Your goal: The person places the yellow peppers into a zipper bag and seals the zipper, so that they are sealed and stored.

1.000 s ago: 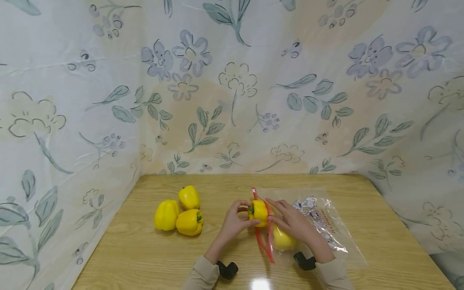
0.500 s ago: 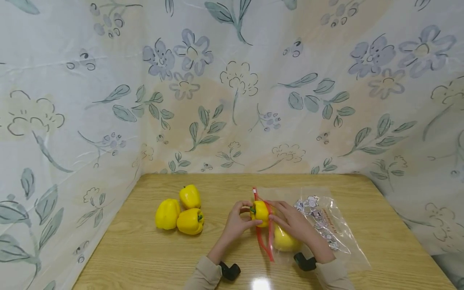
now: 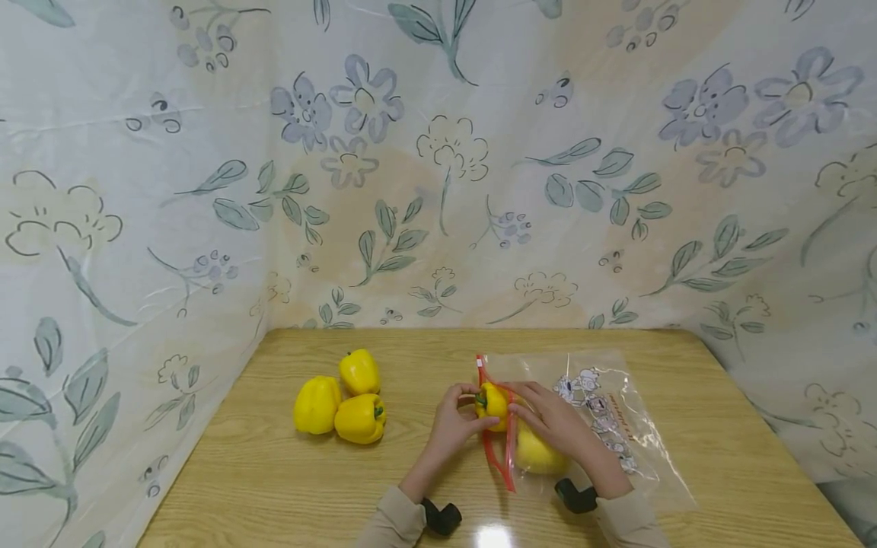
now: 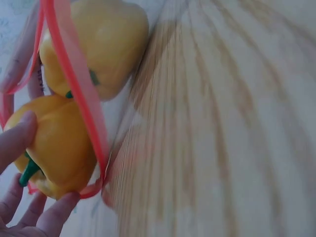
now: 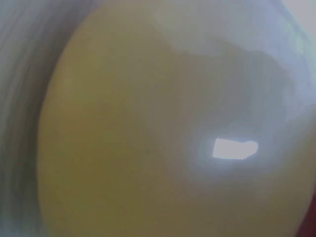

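My left hand (image 3: 454, 422) grips a yellow bell pepper (image 3: 493, 405), fingers and thumb round its stem end. The pepper sits in the red-edged mouth of a clear zip bag (image 3: 658, 457), its green stem facing left. In the left wrist view, the red strip (image 4: 81, 81) passes over this pepper's (image 4: 61, 143) far side. My right hand (image 3: 558, 422) holds the bag's upper edge beside the pepper. Another yellow pepper (image 3: 537, 454) lies inside the bag, partly under the right hand. In the right wrist view, that pepper (image 5: 123, 148) fills most of the picture behind shiny plastic.
Three yellow bell peppers sit grouped at the table's left: one at the back (image 3: 359, 372), one at left (image 3: 317, 405) and one in front (image 3: 360, 418). The wooden table (image 3: 274, 487) meets a floral cloth (image 3: 438, 228) at the back and sides.
My left hand has edged right with the pepper, further into the bag's mouth. The right hand stays at the bag's edge. The loose peppers have not moved.
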{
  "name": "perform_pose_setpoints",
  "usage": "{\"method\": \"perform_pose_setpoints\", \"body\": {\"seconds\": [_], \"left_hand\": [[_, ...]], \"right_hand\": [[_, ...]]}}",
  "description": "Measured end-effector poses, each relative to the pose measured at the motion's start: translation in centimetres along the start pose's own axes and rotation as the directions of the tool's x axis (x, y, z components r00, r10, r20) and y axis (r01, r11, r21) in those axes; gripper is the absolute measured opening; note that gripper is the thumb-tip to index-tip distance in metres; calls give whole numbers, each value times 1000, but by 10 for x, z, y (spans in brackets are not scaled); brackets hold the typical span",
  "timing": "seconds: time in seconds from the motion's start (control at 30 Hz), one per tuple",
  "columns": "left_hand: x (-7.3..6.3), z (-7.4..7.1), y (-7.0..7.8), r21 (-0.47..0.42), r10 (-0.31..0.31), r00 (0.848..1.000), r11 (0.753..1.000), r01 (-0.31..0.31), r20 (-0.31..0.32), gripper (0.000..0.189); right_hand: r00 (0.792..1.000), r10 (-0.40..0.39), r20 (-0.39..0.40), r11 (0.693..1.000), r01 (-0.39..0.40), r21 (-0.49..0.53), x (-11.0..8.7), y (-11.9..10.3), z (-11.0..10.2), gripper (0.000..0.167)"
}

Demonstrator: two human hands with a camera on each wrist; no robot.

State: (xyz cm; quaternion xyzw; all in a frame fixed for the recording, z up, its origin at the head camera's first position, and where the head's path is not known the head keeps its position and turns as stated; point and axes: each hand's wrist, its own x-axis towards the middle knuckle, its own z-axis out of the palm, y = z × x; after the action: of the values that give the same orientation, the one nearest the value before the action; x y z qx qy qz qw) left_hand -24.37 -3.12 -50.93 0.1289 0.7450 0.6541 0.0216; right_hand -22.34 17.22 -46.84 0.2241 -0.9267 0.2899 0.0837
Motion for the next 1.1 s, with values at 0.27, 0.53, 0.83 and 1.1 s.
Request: {"method": "perform_pose_setpoints", "body": {"seconds": [0.27,0.53,0.83,1.1], "left_hand": [[-2,3,0,19,21,1000,1000,-20,-24,48],[-2,0,1,112,12,1000,994,-11,-11,50],[-9,-4,19,42,11,1000,999,-12,16,46],[-5,-3,9,0,49,998,999,-49,27,42]], "right_hand": [[1000,11,7,1000,-11,19,0,0,1,39],[1000,10,8,1000,-10,10,0,1,2,40],[1000,12,-1,1000,-12,12,0,0,2,39],[1000,2,-9,1000,-2,2,0,0,2,38]]}}
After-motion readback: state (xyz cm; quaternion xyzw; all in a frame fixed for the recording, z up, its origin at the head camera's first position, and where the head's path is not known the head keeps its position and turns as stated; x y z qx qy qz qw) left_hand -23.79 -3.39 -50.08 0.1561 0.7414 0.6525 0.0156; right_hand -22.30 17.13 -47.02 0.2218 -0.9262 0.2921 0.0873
